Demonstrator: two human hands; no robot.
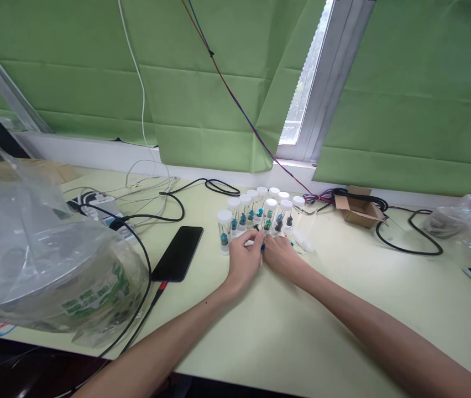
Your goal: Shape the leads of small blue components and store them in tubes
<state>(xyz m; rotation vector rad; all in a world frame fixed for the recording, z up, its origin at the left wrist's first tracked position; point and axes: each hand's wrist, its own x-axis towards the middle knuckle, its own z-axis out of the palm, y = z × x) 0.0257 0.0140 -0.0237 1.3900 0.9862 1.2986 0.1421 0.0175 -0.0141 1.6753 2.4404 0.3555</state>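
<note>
My left hand [244, 255] is closed in a pinch near the front of a group of clear tubes. Against it, my right hand [280, 255] is curled with its fingers mostly hidden. A small blue piece [262, 246] shows between the two hands; its kind is too small to tell. Just beyond them stand several clear tubes [224, 232] with white caps, upright and close together. Inside the tubes are teal, green or dark pieces with thin stems. Beside my right hand lie a loose white cap [308, 245] and thin wires.
A black phone [178, 253] lies to the left, with a cable by its lower end. Farther left is a large clear plastic bag [53, 265]. Black cables [179, 207] and a power strip [105, 205] lie behind. An open cardboard box [359, 213] stands at the back right.
</note>
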